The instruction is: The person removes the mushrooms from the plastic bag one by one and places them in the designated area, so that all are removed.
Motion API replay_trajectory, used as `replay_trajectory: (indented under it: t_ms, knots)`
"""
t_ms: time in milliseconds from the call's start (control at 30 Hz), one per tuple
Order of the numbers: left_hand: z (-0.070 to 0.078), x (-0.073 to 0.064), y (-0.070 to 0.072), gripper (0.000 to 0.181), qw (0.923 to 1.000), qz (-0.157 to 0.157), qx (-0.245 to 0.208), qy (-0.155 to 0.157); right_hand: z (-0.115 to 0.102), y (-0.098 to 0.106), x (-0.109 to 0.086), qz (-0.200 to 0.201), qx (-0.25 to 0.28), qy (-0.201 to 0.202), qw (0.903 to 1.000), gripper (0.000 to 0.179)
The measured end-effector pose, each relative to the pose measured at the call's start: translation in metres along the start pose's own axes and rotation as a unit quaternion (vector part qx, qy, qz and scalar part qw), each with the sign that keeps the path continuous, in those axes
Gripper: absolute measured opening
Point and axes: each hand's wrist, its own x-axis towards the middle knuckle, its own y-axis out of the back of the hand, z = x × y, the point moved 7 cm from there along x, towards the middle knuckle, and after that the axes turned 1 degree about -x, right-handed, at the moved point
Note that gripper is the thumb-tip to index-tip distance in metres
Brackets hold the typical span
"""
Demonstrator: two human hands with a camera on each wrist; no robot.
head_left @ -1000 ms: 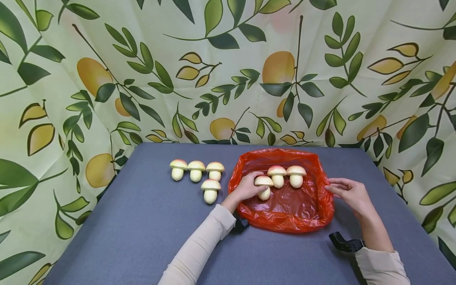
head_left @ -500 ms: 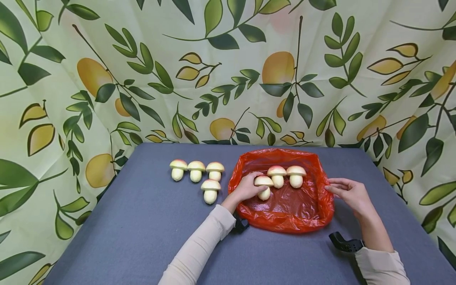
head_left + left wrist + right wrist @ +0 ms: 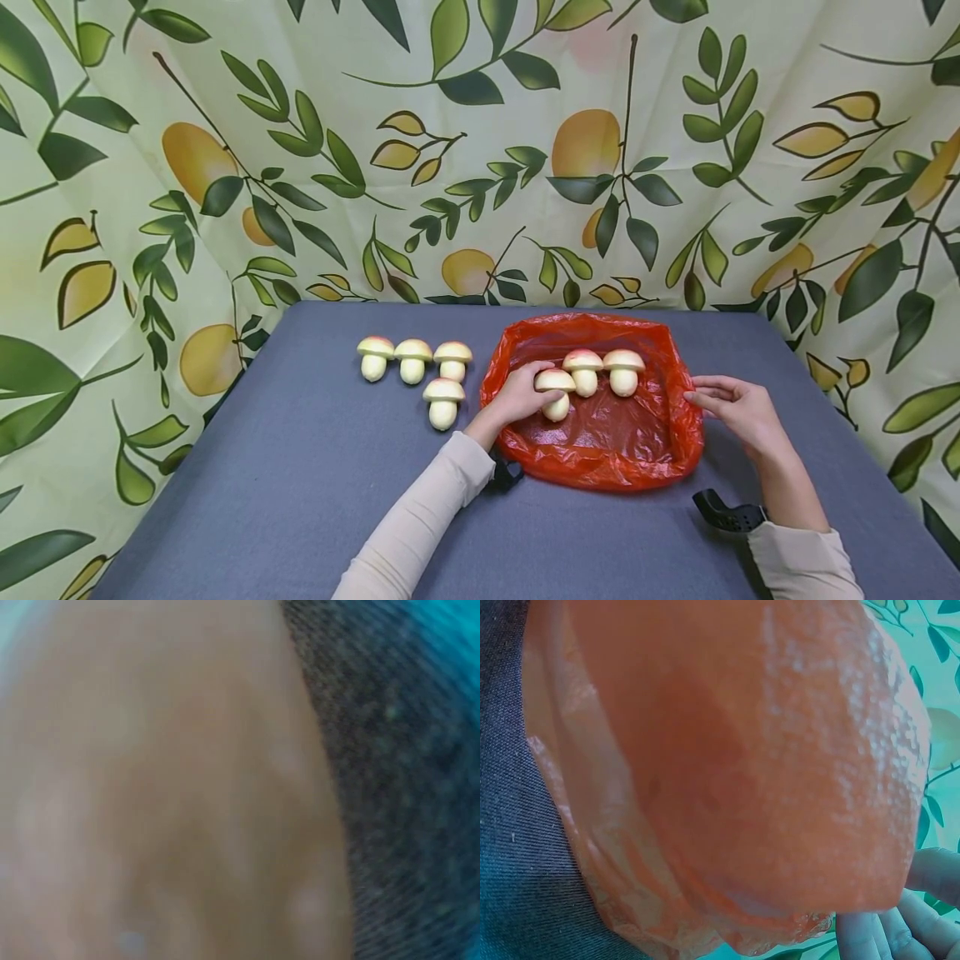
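In the head view my left hand [image 3: 519, 395] reaches over the near-left rim of a red plastic bag [image 3: 600, 477], spread wide and standing like a tray. Its fingers and thumb hold a toy mushroom [image 3: 555, 381], pale with a pinkish cap, inside the bag. Two more mushrooms lie beside it, one at the middle [image 3: 585, 383] and one to the right [image 3: 624, 385]. At the bag's right side, my right hand [image 3: 738, 410] pinches the rim. Its fingertips show at the edge of the plastic [image 3: 765, 750] in the right wrist view. Blurred skin fills most of the left wrist view.
Left of the bag, three mushrooms [image 3: 413, 372] form a row on the grey-blue table [image 3: 300, 500], with another mushroom [image 3: 443, 412] just in front. A leaf-patterned cloth [image 3: 480, 167] hangs behind. A black wrist device [image 3: 727, 511] sits on the right wrist.
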Motion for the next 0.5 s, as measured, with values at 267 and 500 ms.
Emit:
replay_trajectory:
  t_ms: [267, 500]
  knots:
    - [0.007, -0.002, 0.004, 0.051, 0.9999, -0.002, -0.008, -0.007, -0.001, 0.000, -0.001, 0.000, 0.000, 0.003, 1.0000, 0.046]
    - [0.015, -0.005, 0.008, 0.052, 0.9997, -0.002, -0.010, -0.021, 0.000, 0.000, 0.000, -0.004, 0.003, 0.002, 1.0000, 0.047]
